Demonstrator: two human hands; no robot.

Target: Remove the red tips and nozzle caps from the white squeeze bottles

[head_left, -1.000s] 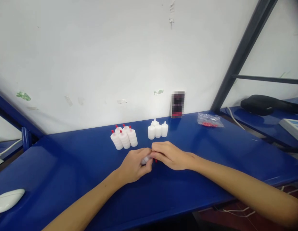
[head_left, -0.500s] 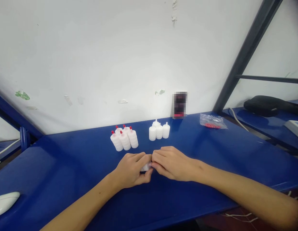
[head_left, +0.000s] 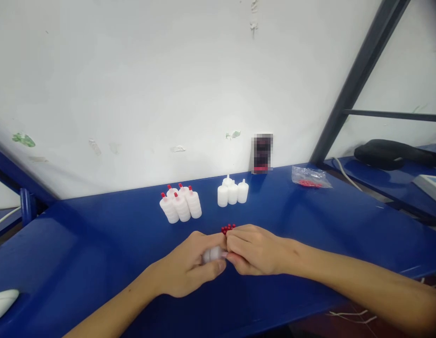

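My left hand (head_left: pixel 189 264) is wrapped round a small white squeeze bottle (head_left: pixel 212 255), which lies on its side and looks blurred. Its narrow nozzle points right, into the pinched fingers of my right hand (head_left: pixel 256 251). Whether a cap sits between those fingers is hidden. Just behind my right fingers, a cluster of small red caps (head_left: pixel 228 228) rests on the blue table. Farther back to the left stand several white bottles with red caps (head_left: pixel 182 206). Right of these is a group of white bottles (head_left: pixel 232 192), with bare white nozzles where their tops show.
A clear plastic bag (head_left: pixel 311 177) with red pieces lies at the back right. A pixelated upright object (head_left: pixel 262 154) leans on the wall. The white mouse (head_left: pixel 3 303) sits at the left edge. Dark metal posts (head_left: pixel 358 84) flank the blue table (head_left: pixel 108 225).
Both hands have come slightly nearer to me with the bottle. The red caps behind them now show, and more of the held bottle is visible. The view has shifted a little.
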